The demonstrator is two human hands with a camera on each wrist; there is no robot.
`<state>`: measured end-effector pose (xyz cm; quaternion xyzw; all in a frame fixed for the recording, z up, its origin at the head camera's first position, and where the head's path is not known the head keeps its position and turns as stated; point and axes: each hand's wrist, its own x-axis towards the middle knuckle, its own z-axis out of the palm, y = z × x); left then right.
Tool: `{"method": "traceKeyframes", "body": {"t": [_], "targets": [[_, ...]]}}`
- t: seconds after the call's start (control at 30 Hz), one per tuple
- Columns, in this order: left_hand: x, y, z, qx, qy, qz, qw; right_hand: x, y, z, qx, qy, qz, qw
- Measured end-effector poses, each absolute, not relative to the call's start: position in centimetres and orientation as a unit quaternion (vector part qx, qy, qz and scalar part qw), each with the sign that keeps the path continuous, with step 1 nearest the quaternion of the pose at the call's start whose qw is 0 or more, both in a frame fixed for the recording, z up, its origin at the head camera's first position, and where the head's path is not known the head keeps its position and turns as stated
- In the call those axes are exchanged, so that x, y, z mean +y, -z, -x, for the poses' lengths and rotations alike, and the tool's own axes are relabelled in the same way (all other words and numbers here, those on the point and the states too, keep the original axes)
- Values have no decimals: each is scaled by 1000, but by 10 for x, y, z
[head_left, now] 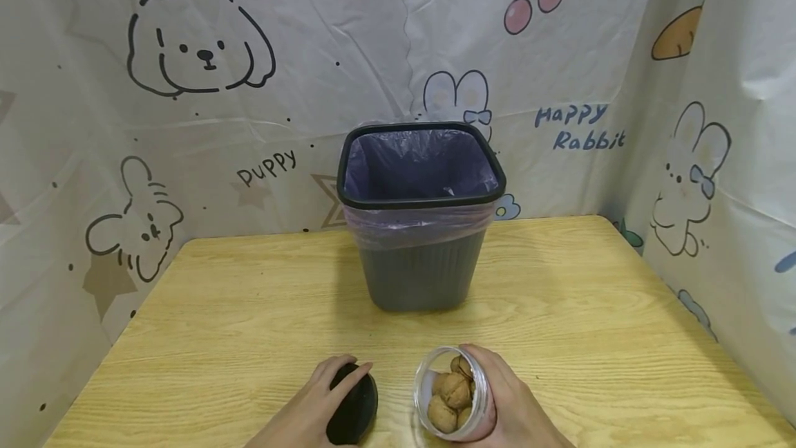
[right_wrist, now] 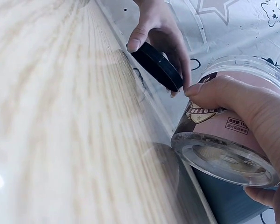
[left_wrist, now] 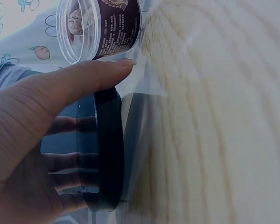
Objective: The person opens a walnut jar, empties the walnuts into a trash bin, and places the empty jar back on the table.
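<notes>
At the near side of the table, my left hand (head_left: 311, 406) grips a round black lid (head_left: 359, 412) by its rim, thumb on one side and fingers on the other. To its right, my right hand (head_left: 515, 403) is wrapped around a clear plastic jar (right_wrist: 224, 123) with a pink and dark label. The jar's mouth is uncovered and tilts toward the head camera. Several walnuts (head_left: 456, 390) lie inside it. From the right wrist view, the jar's base appears lifted off the table. Lid and jar are apart.
A grey bin (head_left: 423, 272) with a black rim and a purple liner stands upright at the back middle of the wooden table (head_left: 249, 316). Behind and along both sides hangs a white cloth (head_left: 354, 33) printed with cartoon animals.
</notes>
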<state>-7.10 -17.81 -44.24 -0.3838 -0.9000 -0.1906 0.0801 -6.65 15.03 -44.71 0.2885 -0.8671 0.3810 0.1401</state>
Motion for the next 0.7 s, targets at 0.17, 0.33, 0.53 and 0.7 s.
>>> {"method": "traceKeyframes", "body": {"t": [0.17, 0.33, 0.53, 0.7], "targets": [[-180, 448, 70, -898, 185, 389, 85, 151, 447, 68, -866, -372, -301, 145], [-182, 455, 70, -902, 180, 388, 67, 151, 449, 68, -866, -368, -304, 150], [-175, 447, 71, -912, 198, 360, 4, 151, 451, 68, -862, -374, -299, 164], [-158, 420, 76, -922, 230, 311, -1, 151, 451, 68, -859, -368, -303, 185]]}}
